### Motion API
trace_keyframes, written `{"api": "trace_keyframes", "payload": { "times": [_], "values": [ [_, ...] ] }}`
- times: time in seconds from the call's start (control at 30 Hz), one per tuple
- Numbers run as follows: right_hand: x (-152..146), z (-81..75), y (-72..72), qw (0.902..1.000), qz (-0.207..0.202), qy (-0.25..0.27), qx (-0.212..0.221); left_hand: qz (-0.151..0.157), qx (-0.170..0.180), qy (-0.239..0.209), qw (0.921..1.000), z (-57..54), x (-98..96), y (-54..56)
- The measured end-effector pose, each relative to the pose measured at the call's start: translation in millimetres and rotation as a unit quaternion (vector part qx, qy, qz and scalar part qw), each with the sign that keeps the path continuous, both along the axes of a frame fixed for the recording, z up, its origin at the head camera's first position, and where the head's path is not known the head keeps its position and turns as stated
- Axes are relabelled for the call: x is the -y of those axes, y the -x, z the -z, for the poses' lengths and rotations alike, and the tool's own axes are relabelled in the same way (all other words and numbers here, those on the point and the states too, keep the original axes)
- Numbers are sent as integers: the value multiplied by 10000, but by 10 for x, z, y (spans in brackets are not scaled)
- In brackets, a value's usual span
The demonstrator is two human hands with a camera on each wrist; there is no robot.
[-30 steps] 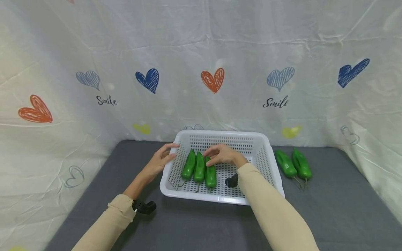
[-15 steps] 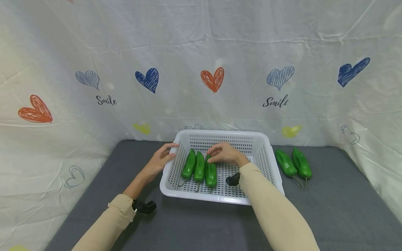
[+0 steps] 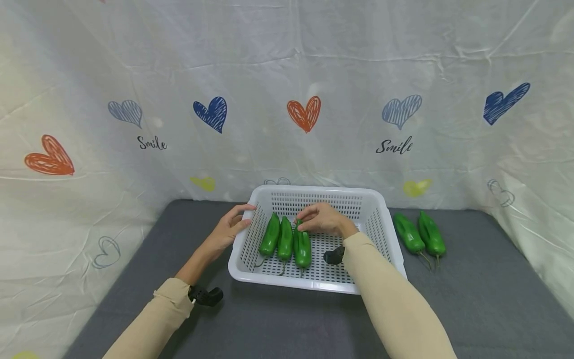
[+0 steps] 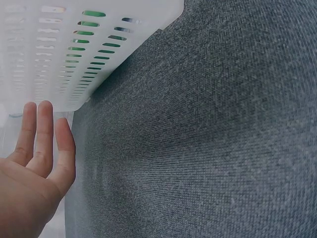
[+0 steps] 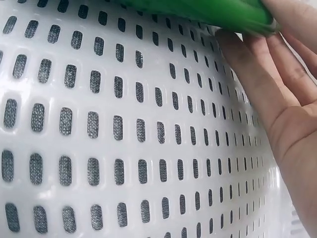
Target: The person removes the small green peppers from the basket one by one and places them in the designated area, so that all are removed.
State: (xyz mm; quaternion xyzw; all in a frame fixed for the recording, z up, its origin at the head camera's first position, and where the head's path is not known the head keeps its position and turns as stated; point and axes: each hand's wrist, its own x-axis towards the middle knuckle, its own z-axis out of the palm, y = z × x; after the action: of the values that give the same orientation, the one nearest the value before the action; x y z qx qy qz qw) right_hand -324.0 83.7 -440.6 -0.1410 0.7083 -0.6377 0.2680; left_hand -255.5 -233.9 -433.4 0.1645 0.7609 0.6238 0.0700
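Observation:
A white perforated plastic basket (image 3: 309,285) holds three green peppers side by side, tips away from me and stems toward me. My right hand (image 3: 324,219) is inside the basket and pinches the tip of the rightmost green pepper (image 3: 303,252). Its fingers close on that tip in the right wrist view, where the green pepper (image 5: 208,12) crosses the top. At the basket's left rim, my left hand (image 3: 226,230) touches with extended fingers. Its fingers (image 4: 44,129) reach up to the outer wall of the basket (image 4: 59,59) in the left wrist view.
Two more green peppers, one at the left (image 3: 409,234) and one at the right (image 3: 431,235), lie on the dark grey tabletop (image 3: 471,299) beside the basket. A white cloth (image 3: 269,60) printed with hearts hangs behind and along the sides.
My right hand has shifted slightly to the right, and the rightmost pepper has moved a little the same way. The left hand and the basket have stayed put.

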Motion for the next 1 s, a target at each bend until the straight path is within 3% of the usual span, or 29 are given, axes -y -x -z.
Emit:
{"api": "trace_keyframes", "payload": {
  "times": [0.23,0.63,1.0],
  "values": [
    [-23,24,24,9994,118,285,125,6,20,-22,10000,-3,-4,-5],
    [-83,-91,50,9973,152,609,-372,-33,54,23,10000,-15,-24,-14],
    [-153,-220,70,9911,449,1248,-139,-42,42,44,10000,-7,-23,-12]
  ]
}}
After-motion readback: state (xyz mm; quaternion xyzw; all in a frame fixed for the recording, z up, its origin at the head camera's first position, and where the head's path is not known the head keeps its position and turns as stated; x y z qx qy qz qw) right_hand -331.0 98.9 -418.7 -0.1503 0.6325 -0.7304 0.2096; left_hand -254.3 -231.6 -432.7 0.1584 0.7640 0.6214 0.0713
